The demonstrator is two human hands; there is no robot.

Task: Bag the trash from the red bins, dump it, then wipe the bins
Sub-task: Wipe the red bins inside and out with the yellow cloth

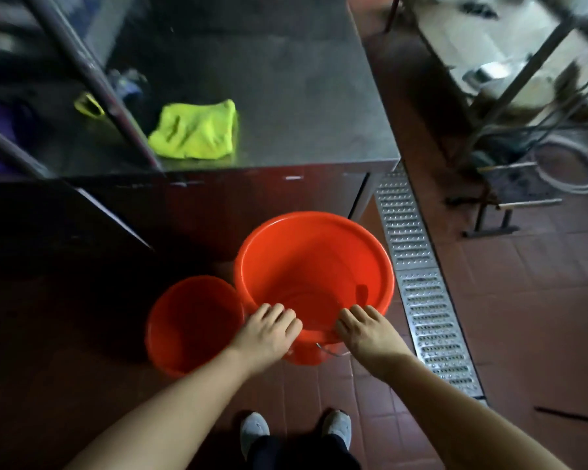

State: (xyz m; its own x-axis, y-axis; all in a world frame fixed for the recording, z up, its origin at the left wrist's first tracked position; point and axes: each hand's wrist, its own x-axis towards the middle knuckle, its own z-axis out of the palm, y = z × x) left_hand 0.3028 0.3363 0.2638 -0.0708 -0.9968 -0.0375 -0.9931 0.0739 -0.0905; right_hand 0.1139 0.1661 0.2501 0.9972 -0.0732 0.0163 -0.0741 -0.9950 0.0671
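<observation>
Head view looks down at two round red plastic bins on a brown tiled floor. The big red plastic bin (314,279) is held at its near rim by both hands. The left hand (269,332) is curled over the rim, with its fingers hooked inside. The right hand (367,330) is curled over the rim too, beside a thin metal handle (330,351) that hangs down the near side. The bin is likely held this way so it can be lifted or tipped without slipping.

Nothing is seen inside the big bin, only its smooth red bottom. The small red plastic bin (190,325) is set just beside it on the left, touching or almost touching, and it looks empty as well. So the trash seems to be gone already, and the wiping is judged to be the part that is left.

A bright yellow-green cloth (196,130) is left crumpled on the grey metal table (286,79) behind the bins. It is not touched by either hand. It is probably kept there so it is close when the wiping is started.

A long silver metal drain cover (421,283) is laid in the floor to the right of the bins. Two grey shoes (255,432) are seen at the bottom.
</observation>
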